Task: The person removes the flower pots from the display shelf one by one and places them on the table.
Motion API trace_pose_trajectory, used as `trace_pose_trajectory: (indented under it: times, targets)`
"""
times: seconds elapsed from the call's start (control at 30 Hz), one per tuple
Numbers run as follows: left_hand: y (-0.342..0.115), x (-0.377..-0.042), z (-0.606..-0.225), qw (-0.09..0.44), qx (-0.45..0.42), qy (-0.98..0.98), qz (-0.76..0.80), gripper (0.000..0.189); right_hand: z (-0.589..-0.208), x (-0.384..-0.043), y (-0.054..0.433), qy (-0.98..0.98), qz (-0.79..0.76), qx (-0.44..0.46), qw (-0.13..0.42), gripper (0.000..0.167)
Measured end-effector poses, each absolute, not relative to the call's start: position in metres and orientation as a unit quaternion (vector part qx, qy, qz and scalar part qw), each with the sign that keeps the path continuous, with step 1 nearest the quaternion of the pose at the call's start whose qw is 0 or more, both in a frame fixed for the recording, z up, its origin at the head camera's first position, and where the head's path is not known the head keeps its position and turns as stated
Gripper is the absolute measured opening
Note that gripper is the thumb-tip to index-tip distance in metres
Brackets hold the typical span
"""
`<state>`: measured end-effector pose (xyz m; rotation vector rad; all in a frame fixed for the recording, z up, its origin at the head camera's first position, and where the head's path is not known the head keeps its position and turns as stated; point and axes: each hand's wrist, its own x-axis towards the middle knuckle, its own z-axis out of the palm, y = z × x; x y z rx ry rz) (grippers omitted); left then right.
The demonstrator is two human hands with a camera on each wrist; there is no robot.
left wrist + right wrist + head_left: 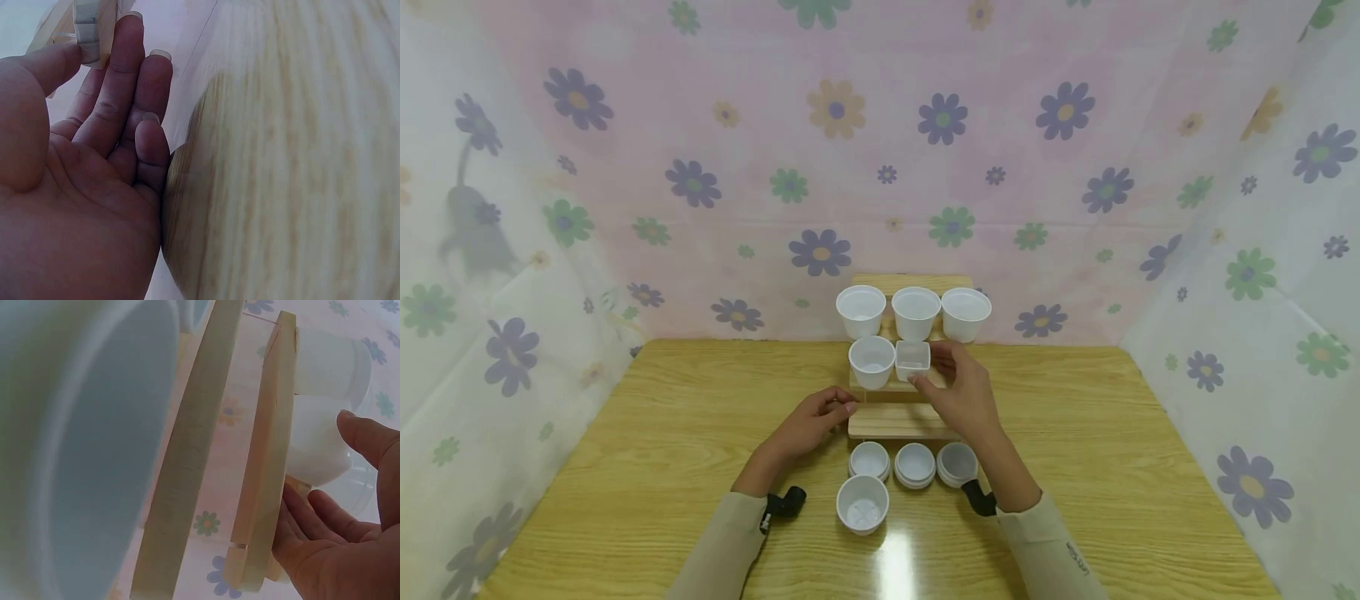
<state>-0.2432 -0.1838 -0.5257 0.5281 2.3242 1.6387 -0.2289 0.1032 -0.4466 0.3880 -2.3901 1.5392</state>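
Observation:
A small square clear-white cup point(913, 360) stands on the middle step of a wooden tiered stand point(902, 422), beside a round white cup point(872, 363). My right hand point(961, 392) is at the square cup's right side, thumb near its front and other fingers to the right and behind. In the right wrist view the thumb and fingers point(334, 515) are spread around the cup without closing on it. At the left end of the lowest step rests my left hand point(811, 423), fingers loosely bent and palm bare; its fingertips are close to the wood.
The top step bears three round white cups point(916, 315). In front of the stand, three short white cups point(915, 465) form a row, with a larger white cup point(862, 505) nearer me. Flowered cloth point(880, 167) hangs behind the wooden table point(700, 400).

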Motion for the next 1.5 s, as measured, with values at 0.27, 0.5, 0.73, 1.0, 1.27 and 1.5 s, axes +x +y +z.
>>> trace_pose_trajectory:
  times: [0.27,0.5,0.73,1.0,1.27,1.5]
  targets:
    - [-0.1854,-0.2433,-0.5282,0.127,0.180,0.799,0.559,0.028,-0.4511,-0.2300,0.1026,-0.820,0.540,0.131,0.136,0.050]
    - [-0.1850,-0.2442,-0.5274,0.120,0.182,0.802,0.556,0.029,-0.4545,-0.2338,0.1031,-0.814,0.548,0.134,0.135,0.051]
    - [-0.1839,-0.2448,-0.5267,0.124,0.175,0.802,0.558,0.028,-0.4545,-0.2348,0.1042,-0.807,0.563,0.131,0.118,0.053]
    - [-0.1840,-0.2434,-0.5262,0.127,0.177,0.797,0.564,0.028,-0.4530,-0.2334,0.1060,-0.803,0.569,0.137,0.110,0.055]
    - [-0.1845,-0.2469,-0.5232,0.131,0.172,0.795,0.567,0.027,-0.4504,-0.2335,0.1076,-0.811,0.558,0.141,0.106,0.058]
    - [-0.1861,-0.2504,-0.5241,0.136,0.178,0.795,0.564,0.027,-0.4462,-0.2315,0.1078,-0.814,0.553,0.147,0.101,0.055]
